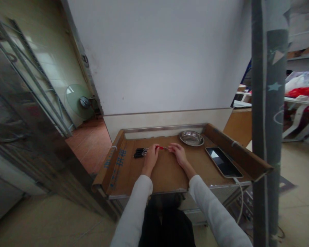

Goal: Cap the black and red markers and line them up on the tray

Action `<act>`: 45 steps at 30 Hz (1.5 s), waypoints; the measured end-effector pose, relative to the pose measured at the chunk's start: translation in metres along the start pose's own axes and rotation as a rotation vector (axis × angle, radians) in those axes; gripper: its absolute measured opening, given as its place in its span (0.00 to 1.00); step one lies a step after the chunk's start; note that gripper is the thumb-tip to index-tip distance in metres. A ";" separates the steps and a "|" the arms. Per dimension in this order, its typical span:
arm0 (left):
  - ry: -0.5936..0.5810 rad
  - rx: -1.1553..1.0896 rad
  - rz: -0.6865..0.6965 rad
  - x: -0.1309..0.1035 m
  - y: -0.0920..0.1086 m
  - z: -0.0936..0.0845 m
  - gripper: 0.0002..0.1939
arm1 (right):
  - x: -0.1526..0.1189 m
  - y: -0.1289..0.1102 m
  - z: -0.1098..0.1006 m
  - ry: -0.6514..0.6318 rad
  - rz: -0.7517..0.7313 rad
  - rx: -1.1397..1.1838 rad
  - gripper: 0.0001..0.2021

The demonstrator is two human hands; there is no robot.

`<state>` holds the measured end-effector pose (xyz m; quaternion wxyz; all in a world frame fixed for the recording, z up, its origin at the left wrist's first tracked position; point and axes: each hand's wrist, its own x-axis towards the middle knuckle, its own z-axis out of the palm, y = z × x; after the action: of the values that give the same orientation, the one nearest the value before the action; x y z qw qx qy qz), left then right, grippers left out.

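My left hand (151, 153) is closed, its fingers pinching a thin red stick (161, 148) with a small metallic-looking end pointing right. Opposite that end is my right hand (178, 153), with its fingers curled and brought together; whether they hold something small or touch the stick is too small to tell. Just left of my left hand, several black pen-like pieces with shiny ends (139, 153) lie side by side on the cardboard sheet (167, 176). My left hand partly covers them.
A round shiny metal dish (202, 142) stands at the back right of the cardboard-lined table. In front of it lies a phone (223, 162) with a white cable (241, 200) hanging over the edge. Raised cardboard sides (237, 147) border the surface; a grey post (273, 137) stands right.
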<state>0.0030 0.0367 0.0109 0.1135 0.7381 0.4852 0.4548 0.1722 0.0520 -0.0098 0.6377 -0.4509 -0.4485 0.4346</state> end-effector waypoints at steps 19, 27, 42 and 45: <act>-0.112 0.257 -0.010 0.001 -0.013 0.009 0.13 | -0.035 -0.007 0.009 -0.279 -0.475 -1.025 0.15; -0.150 0.236 -0.017 0.005 -0.011 0.014 0.13 | -0.033 -0.005 0.007 -0.131 -0.428 -1.117 0.08; -0.163 0.483 0.109 0.001 0.001 0.007 0.07 | -0.024 -0.006 0.016 -0.232 -0.430 -1.001 0.13; -0.140 0.510 0.081 0.002 0.000 0.008 0.06 | -0.024 -0.007 0.017 -0.213 -0.438 -1.067 0.13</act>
<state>0.0094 0.0405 0.0078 -0.0611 0.7913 0.5453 0.2698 0.1512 0.0305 -0.0036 0.3489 -0.5601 -0.7497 0.0498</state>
